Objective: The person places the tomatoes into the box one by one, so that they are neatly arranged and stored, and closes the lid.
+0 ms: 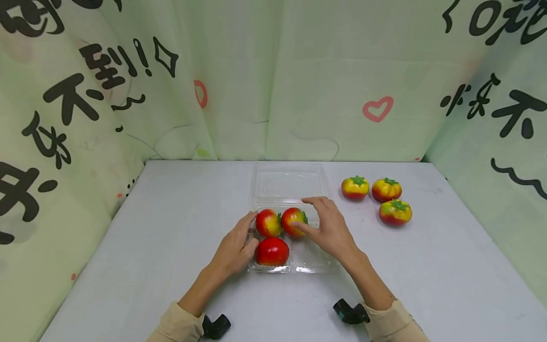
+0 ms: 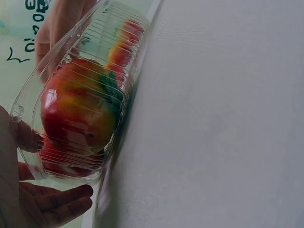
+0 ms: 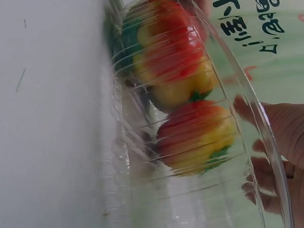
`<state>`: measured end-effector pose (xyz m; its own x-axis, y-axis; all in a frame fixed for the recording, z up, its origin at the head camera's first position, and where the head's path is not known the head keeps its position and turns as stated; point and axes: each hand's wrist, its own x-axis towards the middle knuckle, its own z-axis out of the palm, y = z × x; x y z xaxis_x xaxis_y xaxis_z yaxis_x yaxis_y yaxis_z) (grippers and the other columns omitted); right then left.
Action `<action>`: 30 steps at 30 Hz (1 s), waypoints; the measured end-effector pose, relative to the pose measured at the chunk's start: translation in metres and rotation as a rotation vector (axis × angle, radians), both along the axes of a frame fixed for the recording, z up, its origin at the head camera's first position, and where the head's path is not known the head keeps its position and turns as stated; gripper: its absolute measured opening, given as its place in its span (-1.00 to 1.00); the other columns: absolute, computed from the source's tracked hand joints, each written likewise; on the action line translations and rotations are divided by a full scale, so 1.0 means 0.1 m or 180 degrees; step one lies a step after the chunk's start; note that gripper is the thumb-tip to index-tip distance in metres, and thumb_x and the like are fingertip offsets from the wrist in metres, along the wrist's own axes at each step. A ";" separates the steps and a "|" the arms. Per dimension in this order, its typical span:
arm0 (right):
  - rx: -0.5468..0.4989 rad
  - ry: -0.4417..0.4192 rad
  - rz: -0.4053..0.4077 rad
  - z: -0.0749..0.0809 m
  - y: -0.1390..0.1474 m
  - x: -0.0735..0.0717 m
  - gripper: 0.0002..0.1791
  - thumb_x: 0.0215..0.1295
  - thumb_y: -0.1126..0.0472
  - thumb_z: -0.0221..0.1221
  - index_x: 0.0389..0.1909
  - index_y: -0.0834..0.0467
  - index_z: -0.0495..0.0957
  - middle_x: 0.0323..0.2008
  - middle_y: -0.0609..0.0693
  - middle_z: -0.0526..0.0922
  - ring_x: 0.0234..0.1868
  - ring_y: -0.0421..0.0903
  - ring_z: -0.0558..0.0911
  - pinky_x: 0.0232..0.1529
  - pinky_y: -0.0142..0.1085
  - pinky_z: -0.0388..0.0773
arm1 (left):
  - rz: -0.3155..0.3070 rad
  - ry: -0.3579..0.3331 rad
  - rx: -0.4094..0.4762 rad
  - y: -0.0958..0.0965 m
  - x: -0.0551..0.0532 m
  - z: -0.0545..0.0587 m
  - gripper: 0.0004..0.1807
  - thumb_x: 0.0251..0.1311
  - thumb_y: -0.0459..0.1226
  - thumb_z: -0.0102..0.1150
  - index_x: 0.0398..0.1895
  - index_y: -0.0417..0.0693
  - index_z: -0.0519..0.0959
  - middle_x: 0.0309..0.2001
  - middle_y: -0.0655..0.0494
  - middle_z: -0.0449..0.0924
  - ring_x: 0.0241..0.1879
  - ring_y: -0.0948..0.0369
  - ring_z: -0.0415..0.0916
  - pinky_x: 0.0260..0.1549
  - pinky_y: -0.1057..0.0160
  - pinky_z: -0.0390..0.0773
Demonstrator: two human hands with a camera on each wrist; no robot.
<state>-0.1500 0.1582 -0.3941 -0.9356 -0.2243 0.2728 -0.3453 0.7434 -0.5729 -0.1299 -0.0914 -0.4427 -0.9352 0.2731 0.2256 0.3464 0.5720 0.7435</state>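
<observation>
A clear plastic clamshell box lies open on the table, its lid folded back. Three red-and-yellow tomatoes sit in its left part: one at back left, one beside it, and a redder one in front. My left hand rests at the box's left edge, with fingers fairly straight outside the wall in the left wrist view. Over the right side of the box is my right hand, fingers extended and spread from the thumb. Its thumb tip overlaps the back right tomato in the head view.
Three more tomatoes stand on the table right of the box: a left one, a back right one and a front one. A pale green curtain with black lettering surrounds the white table.
</observation>
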 end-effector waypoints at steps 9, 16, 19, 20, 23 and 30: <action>-0.0093 0.0099 -0.0106 0.07 0.16 -0.05 -0.33 0.17 0.08 0.46 0.26 0.27 0.51 0.19 0.24 0.57 0.25 0.20 0.49 0.27 0.15 0.50 | -0.0005 0.0007 0.0011 0.00 0.00 -0.01 -0.26 0.20 -0.26 -0.09 0.53 -0.21 0.26 0.51 -0.20 0.26 0.19 -0.09 0.59 0.30 -0.19 0.45; -0.0098 0.0105 -0.0255 0.12 0.28 -0.07 -0.35 0.20 0.09 0.44 0.25 0.28 0.51 0.19 0.26 0.56 0.26 0.22 0.48 0.26 0.19 0.49 | -0.0002 -0.0013 -0.0007 0.00 0.00 -0.01 -0.25 0.20 -0.26 -0.09 0.53 -0.20 0.26 0.52 -0.19 0.26 0.19 -0.09 0.60 0.29 -0.18 0.45; -0.0092 0.0126 -0.0311 0.13 0.32 -0.08 -0.36 0.21 0.10 0.43 0.25 0.30 0.51 0.20 0.27 0.56 0.24 0.24 0.48 0.22 0.19 0.52 | 0.0002 -0.0008 -0.0003 0.00 0.00 0.00 -0.26 0.20 -0.27 -0.09 0.53 -0.20 0.26 0.51 -0.19 0.26 0.19 -0.09 0.60 0.29 -0.18 0.45; -0.0083 0.0123 -0.0336 0.14 0.34 -0.09 -0.35 0.21 0.09 0.43 0.26 0.30 0.51 0.21 0.28 0.56 0.23 0.24 0.49 0.20 0.19 0.53 | 0.0003 -0.0001 -0.0002 0.00 0.00 0.00 -0.26 0.20 -0.27 -0.08 0.53 -0.21 0.27 0.51 -0.20 0.27 0.19 -0.09 0.60 0.29 -0.18 0.45; -0.0067 0.0099 -0.0404 0.15 0.38 -0.10 -0.34 0.22 0.09 0.42 0.27 0.29 0.50 0.23 0.29 0.54 0.19 0.26 0.49 0.14 0.18 0.56 | 0.0004 0.0017 -0.0001 0.00 0.00 0.00 -0.26 0.20 -0.27 -0.08 0.52 -0.22 0.27 0.51 -0.20 0.27 0.20 -0.10 0.59 0.30 -0.18 0.45; -0.0068 0.0094 -0.0489 0.17 0.47 -0.13 -0.33 0.24 0.09 0.41 0.29 0.31 0.48 0.24 0.31 0.52 0.15 0.25 0.50 0.18 0.18 0.53 | 0.0003 0.0015 -0.0009 0.00 0.00 0.00 -0.26 0.19 -0.27 -0.08 0.52 -0.22 0.27 0.51 -0.20 0.27 0.20 -0.10 0.59 0.29 -0.18 0.45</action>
<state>-0.1628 0.2051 -0.3769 -0.9499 -0.0730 0.3039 -0.2454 0.7766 -0.5803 -0.1298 -0.0916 -0.4431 -0.9343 0.2729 0.2292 0.3494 0.5743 0.7403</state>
